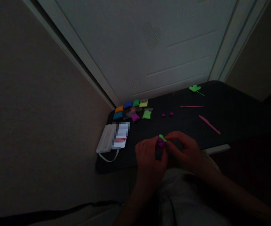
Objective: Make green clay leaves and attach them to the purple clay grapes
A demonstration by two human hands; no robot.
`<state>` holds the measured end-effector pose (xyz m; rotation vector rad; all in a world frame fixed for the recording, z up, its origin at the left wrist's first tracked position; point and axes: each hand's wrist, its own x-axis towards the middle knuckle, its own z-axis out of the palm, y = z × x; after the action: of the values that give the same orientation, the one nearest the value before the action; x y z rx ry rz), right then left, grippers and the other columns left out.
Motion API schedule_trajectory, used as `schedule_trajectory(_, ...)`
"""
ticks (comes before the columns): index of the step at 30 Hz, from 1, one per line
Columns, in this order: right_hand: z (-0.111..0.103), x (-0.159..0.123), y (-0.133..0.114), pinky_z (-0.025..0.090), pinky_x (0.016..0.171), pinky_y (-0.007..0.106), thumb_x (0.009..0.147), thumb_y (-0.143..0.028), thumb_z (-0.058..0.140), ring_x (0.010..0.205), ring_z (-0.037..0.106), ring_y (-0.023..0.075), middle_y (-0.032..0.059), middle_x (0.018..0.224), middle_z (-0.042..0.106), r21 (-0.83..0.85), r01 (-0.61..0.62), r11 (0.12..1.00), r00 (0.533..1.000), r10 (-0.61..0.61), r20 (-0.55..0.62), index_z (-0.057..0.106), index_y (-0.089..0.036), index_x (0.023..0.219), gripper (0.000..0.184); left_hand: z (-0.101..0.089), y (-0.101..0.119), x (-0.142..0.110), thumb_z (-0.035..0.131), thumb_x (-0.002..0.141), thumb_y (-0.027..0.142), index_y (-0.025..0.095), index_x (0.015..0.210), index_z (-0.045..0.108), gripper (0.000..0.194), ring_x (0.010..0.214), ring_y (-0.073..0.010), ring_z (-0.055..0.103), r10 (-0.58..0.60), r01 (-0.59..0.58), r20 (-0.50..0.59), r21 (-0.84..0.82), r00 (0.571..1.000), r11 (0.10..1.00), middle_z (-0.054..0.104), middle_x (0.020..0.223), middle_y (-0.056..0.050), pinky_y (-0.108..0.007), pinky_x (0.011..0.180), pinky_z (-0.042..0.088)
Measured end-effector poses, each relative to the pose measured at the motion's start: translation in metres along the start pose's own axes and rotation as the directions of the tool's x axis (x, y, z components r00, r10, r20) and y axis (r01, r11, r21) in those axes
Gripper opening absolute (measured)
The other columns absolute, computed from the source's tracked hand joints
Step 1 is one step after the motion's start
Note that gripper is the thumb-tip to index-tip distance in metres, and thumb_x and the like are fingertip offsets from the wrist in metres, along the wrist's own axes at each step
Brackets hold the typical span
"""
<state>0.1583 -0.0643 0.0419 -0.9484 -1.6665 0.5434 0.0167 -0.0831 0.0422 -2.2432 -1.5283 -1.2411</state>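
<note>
Close to the table's front edge, my left hand (149, 157) is closed around a lumpy purple clay cluster (160, 143), partly hidden by the fingers. A small bright green clay piece (162, 137) sits on top of the cluster. Thumb and forefinger of my right hand (185, 147) pinch at the green piece's right side, touching it beside the cluster. Beyond the hands, two small purple clay balls (167, 114) lie apart on the dark table (159, 127).
Packets of coloured clay (128, 108) lie at the back left. In front of them are a phone (123, 133), a white case (106, 138) and a cable. To the right lie a pink plastic knife (209, 124), a thin pink stick (191, 106) and a green clover-shaped piece (195, 88). A white door (173, 47) stands behind.
</note>
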Motion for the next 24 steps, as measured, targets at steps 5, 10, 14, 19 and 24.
schedule_trajectory(5, 0.001, 0.000, -0.002, 0.045, 0.074, 0.024, 0.078, -0.015, 0.056, 0.080, 0.058, 0.0121, 0.0003, 0.085, 0.062, 0.010, -0.001, 1.000, 1.000, 0.001, -0.002, 0.057, -0.020, 0.088, 0.011, 0.000, 0.001, 0.000, 0.061, 0.072, 0.019, 0.014, 0.106, 0.050, 0.036, 0.089, -0.0206, 0.053, 0.004, -0.004, -0.010, 0.013, 1.000, 1.000, 0.059, 0.092, -0.009, -0.038, 0.082, 0.040)
schedule_trajectory(10, 0.001, 0.000, -0.002, 0.045, 0.073, 0.025, 0.078, -0.017, 0.056, 0.080, 0.058, 0.0128, 0.0004, 0.084, 0.062, 0.011, -0.022, 1.000, 1.000, 0.022, 0.000, 0.057, -0.020, 0.087, 0.011, 0.000, 0.002, 0.000, 0.060, 0.072, 0.019, 0.014, 0.106, 0.049, 0.036, 0.089, -0.0201, 0.053, 0.003, -0.003, -0.007, 0.006, 1.000, 1.000, 0.060, 0.093, -0.009, -0.037, 0.081, 0.040)
schedule_trajectory(14, 0.001, 0.000, -0.004, 0.046, 0.073, 0.027, 0.078, -0.018, 0.055, 0.079, 0.058, 0.0140, 0.0007, 0.083, 0.063, 0.007, -0.035, 0.999, 0.999, 0.035, 0.002, 0.058, -0.021, 0.086, 0.009, 0.000, 0.002, 0.000, 0.060, 0.073, 0.020, 0.014, 0.106, 0.049, 0.035, 0.089, -0.0206, 0.053, 0.003, -0.003, -0.011, 0.004, 1.000, 1.000, 0.060, 0.092, -0.009, -0.038, 0.082, 0.040)
schedule_trajectory(19, 0.001, 0.000, -0.005, 0.047, 0.074, 0.030, 0.079, -0.021, 0.055, 0.079, 0.059, 0.0160, 0.0019, 0.083, 0.063, 0.030, -0.075, 0.997, 0.997, 0.075, 0.008, 0.058, -0.022, 0.085, 0.008, 0.001, 0.003, 0.000, 0.059, 0.073, 0.021, 0.016, 0.105, 0.050, 0.034, 0.090, -0.0207, 0.054, -0.027, 0.027, -0.003, -0.008, 1.000, 1.000, 0.060, 0.092, -0.008, -0.038, 0.082, 0.040)
schedule_trajectory(24, 0.004, 0.000, 0.011, 0.046, 0.081, 0.031, 0.079, -0.028, 0.056, 0.090, 0.059, 0.0168, 0.0034, 0.097, 0.062, 0.238, -0.223, 0.945, 0.975, 0.222, 0.028, 0.055, -0.023, 0.101, 0.022, 0.006, 0.002, 0.002, 0.060, 0.073, 0.026, 0.018, 0.105, 0.051, 0.034, 0.091, -0.0200, 0.055, -0.294, 0.299, 0.057, -0.142, 0.954, 0.944, 0.059, 0.096, -0.007, -0.036, 0.080, 0.042)
